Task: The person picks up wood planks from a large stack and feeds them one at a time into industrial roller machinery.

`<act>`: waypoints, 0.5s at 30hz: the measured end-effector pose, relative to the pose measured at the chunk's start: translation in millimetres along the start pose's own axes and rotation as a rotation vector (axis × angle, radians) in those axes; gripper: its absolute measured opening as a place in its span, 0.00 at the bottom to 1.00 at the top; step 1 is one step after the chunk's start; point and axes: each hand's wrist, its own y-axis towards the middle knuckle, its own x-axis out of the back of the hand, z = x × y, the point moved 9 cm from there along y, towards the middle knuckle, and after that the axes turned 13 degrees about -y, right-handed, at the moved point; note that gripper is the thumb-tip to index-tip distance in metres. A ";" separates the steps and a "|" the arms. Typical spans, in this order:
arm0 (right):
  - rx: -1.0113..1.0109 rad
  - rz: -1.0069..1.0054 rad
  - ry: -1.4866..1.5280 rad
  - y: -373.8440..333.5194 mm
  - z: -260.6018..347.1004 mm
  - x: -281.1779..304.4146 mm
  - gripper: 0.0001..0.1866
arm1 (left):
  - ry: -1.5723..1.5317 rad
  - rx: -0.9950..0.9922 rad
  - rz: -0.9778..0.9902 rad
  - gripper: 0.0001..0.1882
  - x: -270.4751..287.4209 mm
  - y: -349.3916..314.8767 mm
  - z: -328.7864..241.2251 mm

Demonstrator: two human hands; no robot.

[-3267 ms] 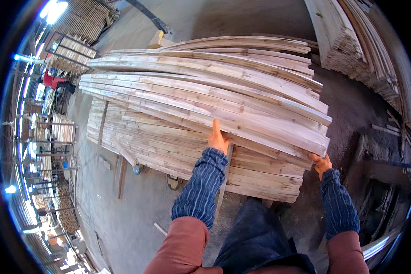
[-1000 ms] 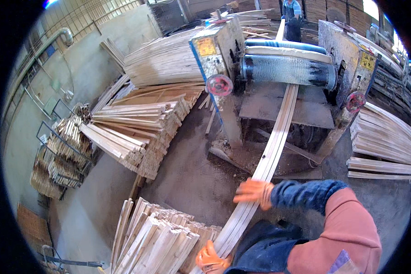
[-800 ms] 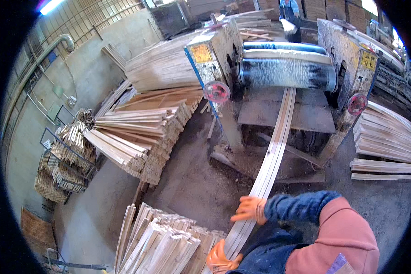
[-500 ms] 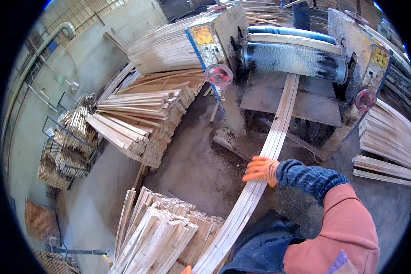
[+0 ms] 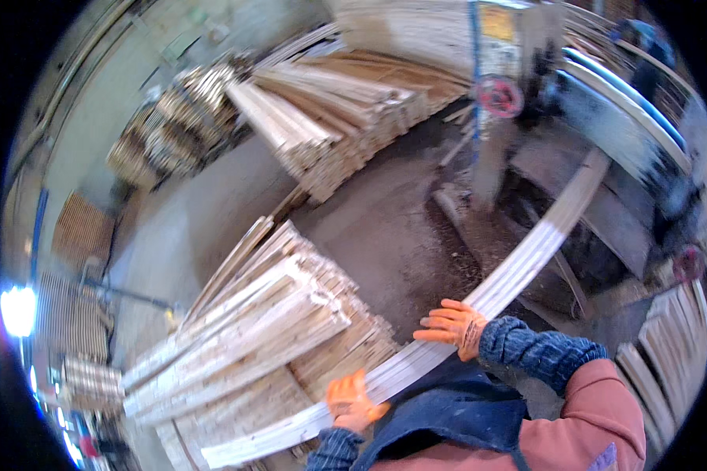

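Head camera: at far left, a bright light (image 5: 17, 311) shines beside racked wood. Next comes a stack of lumber (image 5: 291, 310), its uneven ends turned toward mid-floor, with a strip of long, pale boards (image 5: 404, 370) passing along its near side; whether the two touch cannot be told. The strip's near end lies at lower left, past the worker's left hand (image 5: 352, 399). That hand rests partly open on the boards, fingers reaching across toward the far edge, thumb held out to the right; whether it grips underneath is hidden. Beyond, across the floor, sits a second pile of planks (image 5: 353, 102). Farther along the strip, the right hand (image 5: 452, 326) lies open over the boards, fingers spread and pointing left, closed on nothing that shows. From the hands, the boards' long axis climbs away to the upper right, between the machine's uprights, one bearing a red wheel (image 5: 500, 96), and up to the wide roller (image 5: 617, 118). The right hand is the nearer to that roller, the left to the strip's near end. At upper right, a co-worker (image 5: 648, 51) stands behind the machine; below, more boards fan out at lower right.
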 end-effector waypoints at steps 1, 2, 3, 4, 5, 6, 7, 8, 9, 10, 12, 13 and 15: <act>0.051 0.036 0.028 10.9 17.3 -0.4 0.61 | -0.070 0.003 0.014 0.49 -0.6 -0.5 -13.6; 0.097 0.080 0.047 19.8 31.9 2.8 0.60 | -0.148 -0.004 0.020 0.49 3.5 1.6 -24.4; 0.144 0.130 0.059 28.2 44.6 3.7 0.60 | -0.160 -0.035 -0.004 0.50 8.7 2.0 -29.6; 0.130 0.231 0.044 35.7 48.2 -1.9 0.58 | -0.171 -0.064 -0.029 0.51 13.5 0.1 -31.3; 0.106 0.263 0.034 35.2 43.1 -3.0 0.58 | -0.181 -0.098 -0.051 0.52 19.0 -2.9 -32.0; 0.077 0.297 0.021 30.9 29.4 -5.1 0.58 | -0.161 -0.064 -0.051 0.52 25.3 -6.7 -18.3; 0.065 0.247 0.076 20.1 13.6 -3.3 0.61 | -0.130 -0.032 -0.050 0.52 34.4 -18.1 -1.4; -0.006 0.243 0.085 11.2 -1.3 -3.5 0.63 | -0.099 -0.010 -0.045 0.52 42.3 -32.4 17.8; -0.037 0.243 0.072 4.6 -11.0 -1.2 0.63 | -0.039 0.028 -0.031 0.51 52.1 -53.8 42.0; -0.067 0.199 0.087 -3.8 -23.5 -5.1 0.62 | 0.019 0.050 -0.013 0.51 60.5 -76.2 68.6; -0.122 0.178 0.042 -17.0 -44.0 -4.4 0.62 | 0.090 0.133 -0.004 0.50 72.6 -126.1 133.1; -0.163 0.188 -0.016 -28.8 -58.8 -8.9 0.62 | 0.113 0.197 -0.007 0.51 83.2 -146.6 167.4; -0.227 0.214 -0.122 -39.4 -79.4 -18.0 0.61 | 0.148 0.287 -0.028 0.52 92.6 -171.8 194.5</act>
